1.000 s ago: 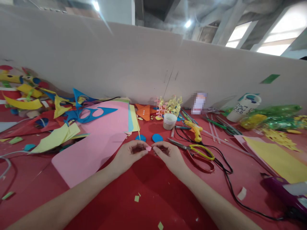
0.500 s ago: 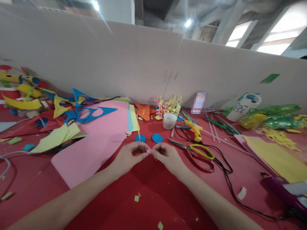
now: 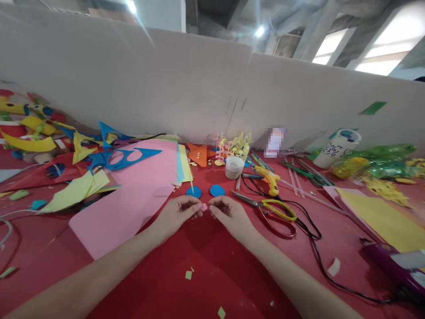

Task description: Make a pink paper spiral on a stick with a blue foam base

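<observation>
Over the red tabletop, my left hand pinches a small pink scrap of craft foam or paper between thumb and fingertips. Just to its right is my right hand, with curled fingers and a small gap between thumb and index finger; nothing shows in it. Two blue discs lie just beyond the hands, and a thin yellowish stick stands on the left one. Scissors with yellow and red handles rest beside my right hand.
Pink sheets and blue cut-outs spread to the left. Behind the discs stand a white paper cup and pink and yellow curled pieces. A yellow glue gun, black cable and purple tool are at right.
The fingertips of both hands were together on the pink scrap. My right hand has let go and a slight gap has opened; the scrap stays in my left hand.
</observation>
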`<state>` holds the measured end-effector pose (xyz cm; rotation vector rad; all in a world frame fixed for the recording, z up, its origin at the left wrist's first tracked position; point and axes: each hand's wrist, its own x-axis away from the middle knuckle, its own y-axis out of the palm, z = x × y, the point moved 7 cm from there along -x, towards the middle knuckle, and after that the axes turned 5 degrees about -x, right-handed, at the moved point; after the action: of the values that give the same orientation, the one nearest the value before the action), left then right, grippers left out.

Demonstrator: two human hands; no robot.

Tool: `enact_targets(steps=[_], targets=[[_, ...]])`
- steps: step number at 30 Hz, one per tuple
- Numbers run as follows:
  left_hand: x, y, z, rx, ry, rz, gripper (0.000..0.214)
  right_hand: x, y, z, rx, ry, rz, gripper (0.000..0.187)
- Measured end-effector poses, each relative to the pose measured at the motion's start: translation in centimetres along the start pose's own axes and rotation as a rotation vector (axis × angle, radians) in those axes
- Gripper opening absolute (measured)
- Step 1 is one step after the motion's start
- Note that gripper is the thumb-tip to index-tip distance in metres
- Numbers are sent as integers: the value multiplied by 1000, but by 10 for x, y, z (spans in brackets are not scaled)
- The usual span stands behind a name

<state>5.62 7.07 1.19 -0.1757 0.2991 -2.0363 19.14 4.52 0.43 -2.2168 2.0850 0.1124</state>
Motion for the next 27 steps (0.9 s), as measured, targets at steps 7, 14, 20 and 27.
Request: enact_targets(steps=[7, 14, 20, 27], targets=[[1, 2, 1, 64, -6, -10, 23, 5, 7, -5, 67, -29, -45, 14], [2, 6, -3, 168, -9, -42, 18, 6, 3, -15, 208, -154, 4, 9], [2, 4, -2, 147, -16, -27, 15, 7, -3, -21, 291, -181, 90, 6], [0, 0, 2, 111, 19, 18, 15, 10, 1, -22, 280, -258, 98, 6]])
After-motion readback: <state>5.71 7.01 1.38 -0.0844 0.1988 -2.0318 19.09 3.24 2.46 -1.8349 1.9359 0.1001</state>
